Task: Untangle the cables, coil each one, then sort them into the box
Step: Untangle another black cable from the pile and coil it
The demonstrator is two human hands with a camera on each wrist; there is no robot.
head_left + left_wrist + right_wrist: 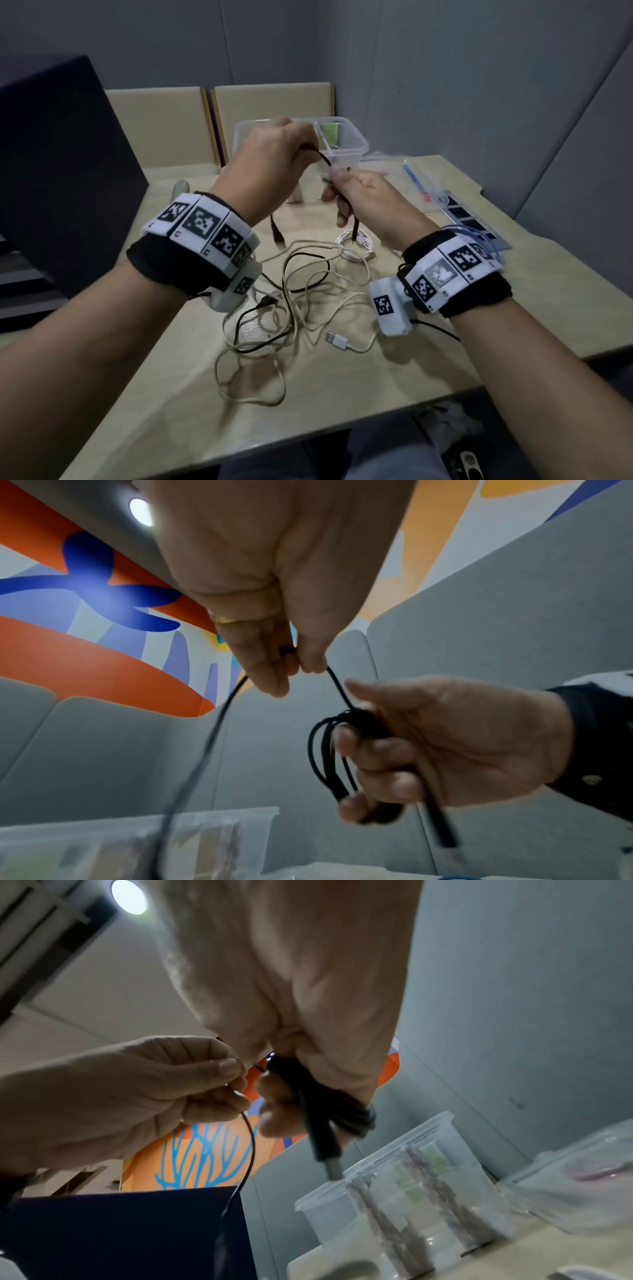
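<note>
Above the table, my right hand (339, 193) grips a small coil of black cable (329, 753), with a black plug (355, 229) hanging below the fist. A short strand (323, 159) runs up to my left hand (301, 149), which pinches the same cable between thumb and fingers (308, 658). Its loose tail drops to another plug (277, 236). The clear plastic box (356, 140) stands just behind both hands. On the table lies a tangle of beige and black cables (291, 308), a coiled white cable (356, 246) and a white USB plug (337, 341).
A dark laptop lid (68, 171) stands at the left. Two beige chair backs (274, 102) are behind the table. Clear bags and a blue-printed tray (462, 212) lie at the right. The table's front edge (308, 442) runs close to my lap.
</note>
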